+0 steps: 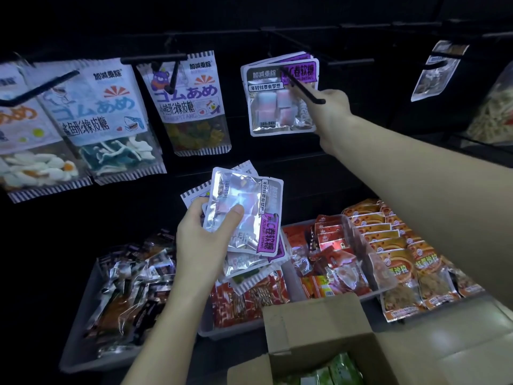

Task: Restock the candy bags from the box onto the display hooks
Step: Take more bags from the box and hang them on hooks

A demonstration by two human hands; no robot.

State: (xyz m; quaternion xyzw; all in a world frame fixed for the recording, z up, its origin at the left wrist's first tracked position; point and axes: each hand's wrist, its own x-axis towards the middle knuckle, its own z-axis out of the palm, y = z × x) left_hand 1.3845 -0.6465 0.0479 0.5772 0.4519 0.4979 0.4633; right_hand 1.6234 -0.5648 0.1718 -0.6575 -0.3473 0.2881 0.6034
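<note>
The display wall is dark, and its upper part cannot be made out. Taking the purple-labelled bags on the hook [280,95] as the landmark: far to their left, an egg-candy bag [25,140] is cut off by the frame edge. Next to it hangs a shark-candy bag [108,120], then a bear-candy bag [191,104], so three striped bags are counted left of the landmark. How many bags hang in the landmark stack cannot be told; at least two edges are seen.

Below and left of the landmark, a fan of candy bags [247,218] is gripped by the left hand [205,240], thumb pressed on the top silvery bag, fingers curled behind. Their number is unclear.

Just right of the landmark, the right hand [330,112] is placed against the stack's edge by the hook tip [316,100]; its fingers are hidden, so its grip cannot be told.

Far below the landmark, the cardboard box [313,329] is seen open, cut off by the bottom edge, with green packets inside.
</note>
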